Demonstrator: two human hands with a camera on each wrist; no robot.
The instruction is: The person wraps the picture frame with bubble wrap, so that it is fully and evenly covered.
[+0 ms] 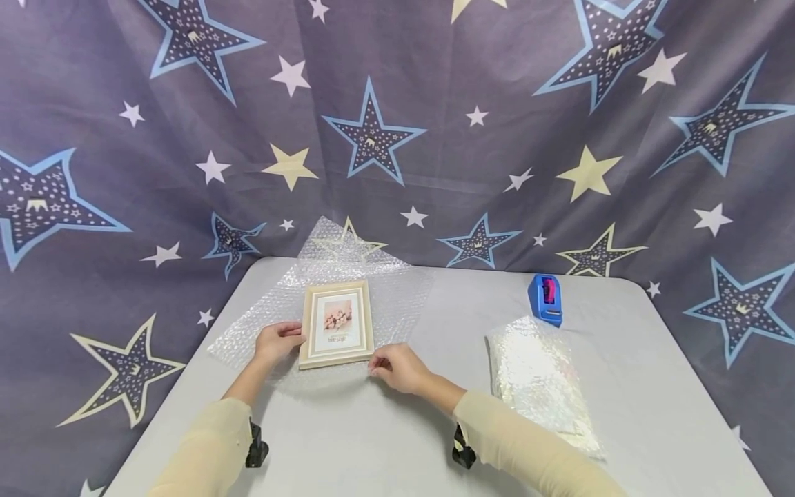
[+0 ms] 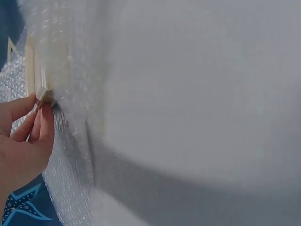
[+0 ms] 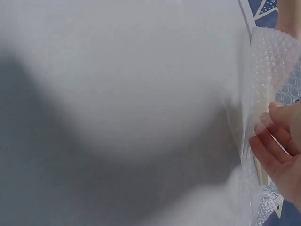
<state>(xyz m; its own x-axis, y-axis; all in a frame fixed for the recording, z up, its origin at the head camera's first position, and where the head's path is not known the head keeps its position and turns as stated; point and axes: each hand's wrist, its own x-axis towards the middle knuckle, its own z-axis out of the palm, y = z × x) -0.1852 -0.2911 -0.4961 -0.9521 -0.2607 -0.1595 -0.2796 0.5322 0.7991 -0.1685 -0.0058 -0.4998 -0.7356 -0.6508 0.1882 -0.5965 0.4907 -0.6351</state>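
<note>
A cream picture frame point(image 1: 337, 324) with a flower print lies face up on a sheet of clear bubble wrap point(image 1: 397, 297). My left hand point(image 1: 277, 342) pinches the frame's left side near the bottom; in the left wrist view, the thumb and fingers of the left hand point(image 2: 26, 136) meet at the frame's corner point(image 2: 46, 94). By the lower right corner of the frame is my right hand point(image 1: 400, 368). In the right wrist view, the right hand point(image 3: 282, 146) pinches the near edge of the bubble wrap point(image 3: 263, 94) between thumb and fingers.
A bubble-wrapped package point(image 1: 543, 386) lies on the right side of the white table point(image 1: 385, 449). Behind it stands a blue tape dispenser point(image 1: 545, 300) with a pink core. A star-patterned curtain point(image 1: 435, 172) hangs behind the table, and the wrap's far corner reaches up against it.
</note>
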